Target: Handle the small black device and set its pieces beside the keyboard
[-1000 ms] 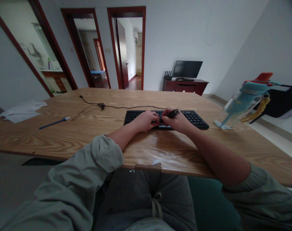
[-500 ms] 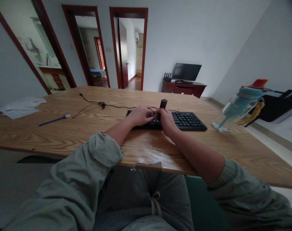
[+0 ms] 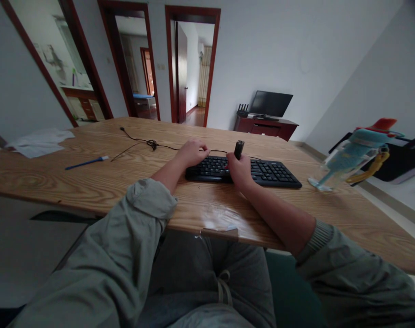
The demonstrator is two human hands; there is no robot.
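At the far left of the wooden counter lie some white papers, and nearer in a blue pen. A thin black cable runs from there toward the black keyboard, which sits near the middle of the counter.

The left hand rests at the keyboard's far left corner with its fingers curled loosely down; it appears to steady the keyboard rather than grip it. Whether the fingertips press on keys or only on the edge cannot be told.

The right hand is closed around a small dark tool, held upright over the middle of the keyboard, its lower end down among the keys. The step in hand looks like working on a single key with the tool. The next move would call for a steady keyboard and a small, careful motion of the tool so that neighbouring keys are not disturbed.

The tool's lower end is hidden behind the fingers, and what kind of tool it is cannot be made out. To the right stands a clear water bottle with a teal cover, well apart from the hands and stretched by the lens.
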